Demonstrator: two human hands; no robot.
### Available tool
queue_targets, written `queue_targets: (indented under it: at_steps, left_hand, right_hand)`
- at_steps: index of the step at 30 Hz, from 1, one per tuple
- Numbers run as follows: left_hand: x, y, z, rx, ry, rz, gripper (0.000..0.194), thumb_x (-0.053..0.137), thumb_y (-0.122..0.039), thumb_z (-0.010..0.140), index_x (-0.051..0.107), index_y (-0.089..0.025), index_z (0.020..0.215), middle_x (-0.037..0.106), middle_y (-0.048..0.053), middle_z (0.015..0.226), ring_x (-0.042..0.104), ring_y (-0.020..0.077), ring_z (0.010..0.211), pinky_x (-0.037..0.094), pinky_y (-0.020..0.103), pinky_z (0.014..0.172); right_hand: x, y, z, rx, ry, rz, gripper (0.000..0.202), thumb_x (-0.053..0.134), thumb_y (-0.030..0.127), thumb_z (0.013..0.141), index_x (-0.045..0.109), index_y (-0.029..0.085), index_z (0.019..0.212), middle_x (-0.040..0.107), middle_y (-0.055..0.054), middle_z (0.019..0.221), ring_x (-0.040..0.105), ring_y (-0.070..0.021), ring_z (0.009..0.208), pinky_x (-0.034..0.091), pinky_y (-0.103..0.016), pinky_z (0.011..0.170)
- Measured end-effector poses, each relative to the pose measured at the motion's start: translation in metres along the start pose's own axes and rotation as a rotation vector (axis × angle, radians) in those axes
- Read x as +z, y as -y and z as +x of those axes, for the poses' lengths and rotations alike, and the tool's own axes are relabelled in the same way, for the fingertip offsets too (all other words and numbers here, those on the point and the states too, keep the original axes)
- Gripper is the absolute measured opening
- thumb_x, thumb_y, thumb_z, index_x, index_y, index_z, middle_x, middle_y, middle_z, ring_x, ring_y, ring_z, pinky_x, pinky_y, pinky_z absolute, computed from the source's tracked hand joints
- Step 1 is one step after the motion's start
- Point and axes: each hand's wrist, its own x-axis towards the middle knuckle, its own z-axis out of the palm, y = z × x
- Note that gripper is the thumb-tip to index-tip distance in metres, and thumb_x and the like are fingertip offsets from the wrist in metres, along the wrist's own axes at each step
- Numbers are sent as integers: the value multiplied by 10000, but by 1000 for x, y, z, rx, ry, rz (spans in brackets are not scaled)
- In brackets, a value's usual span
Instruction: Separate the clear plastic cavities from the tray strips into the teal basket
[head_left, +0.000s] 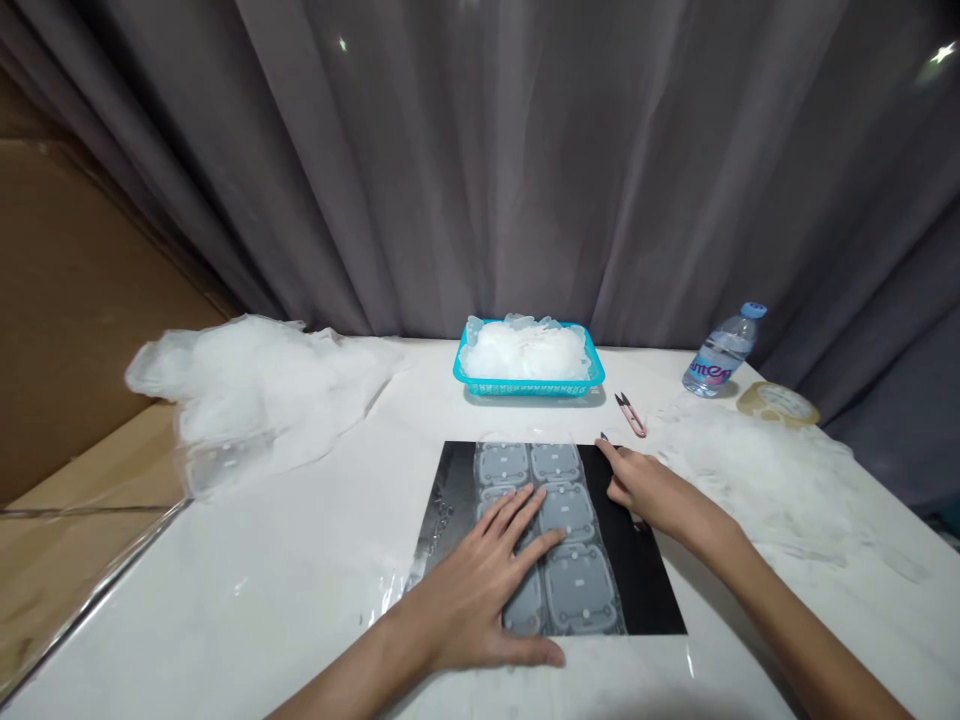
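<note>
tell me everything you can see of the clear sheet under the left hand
The clear sheet looks like thin plastic, with rounded, squarish panels in two columns bearing small round marks. It lies flat on the black mat, reaching the mat's far edge. The left hand rests spread on it, hiding some panels.

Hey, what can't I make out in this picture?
Head view: part of the plastic sheet, under the left hand.
Head view: most of the pointed tool, inside the right hand.
Head view: the floor of the basket, under white pieces.
Head view: the rest of the cardboard, past the left edge.
</note>
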Motion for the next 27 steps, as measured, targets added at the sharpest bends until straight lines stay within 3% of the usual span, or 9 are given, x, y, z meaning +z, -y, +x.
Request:
queue_targets:
  at_steps: [7, 14, 17, 21, 27]
  left_hand:
    - [1, -4, -2, 43, 18, 56, 954, 624, -825, 809, 504, -136, 1459, 125, 264, 1721, 118, 457, 1592, 176, 675, 1266]
    - [-1, -4, -2, 69, -25, 26, 914, 664, -811, 787, 562, -126, 1383, 207, 272, 1701, 156, 463, 1584, 183, 666, 1271]
    - [1, -2, -3, 67, -28, 10, 1014, 657, -818, 789, 460, -142, 1519, 165, 249, 1718, 169, 479, 1576, 195, 679, 1258]
    - [4, 1, -4, 65, -43, 8, 1208, 648, -837, 779, 140, -220, 1685, 141, 196, 1736, 198, 493, 1565, 233, 679, 1241]
    - [3, 3, -5, 66, -32, 31, 1183, 644, -854, 761, 150, -304, 1684, 85, 152, 1748, 186, 510, 1560, 249, 694, 1227]
  right_hand:
    - [7, 3, -1, 1, -3, -153, 671, 479, 47, 952, 308, 90, 1600, 675, -210, 1237, 723, -306, 1050, 502, -351, 852]
    - [13, -1, 8, 37, -66, -203, 542, 413, 37, 993, 345, 58, 1531, 690, -231, 1203, 756, -298, 975, 507, -327, 759]
    - [8, 1, 9, 50, -64, -200, 484, 406, 66, 1017, 377, 79, 1500, 715, -199, 1145, 762, -292, 959, 489, -309, 741]
    - [3, 6, 9, 74, -59, -196, 408, 401, 103, 1035, 423, 92, 1442, 733, -175, 1081, 764, -288, 941, 472, -299, 715]
    - [4, 10, 9, 96, -67, -230, 430, 412, 117, 1039, 381, 90, 1467, 725, -186, 1115, 762, -285, 969, 477, -293, 718]
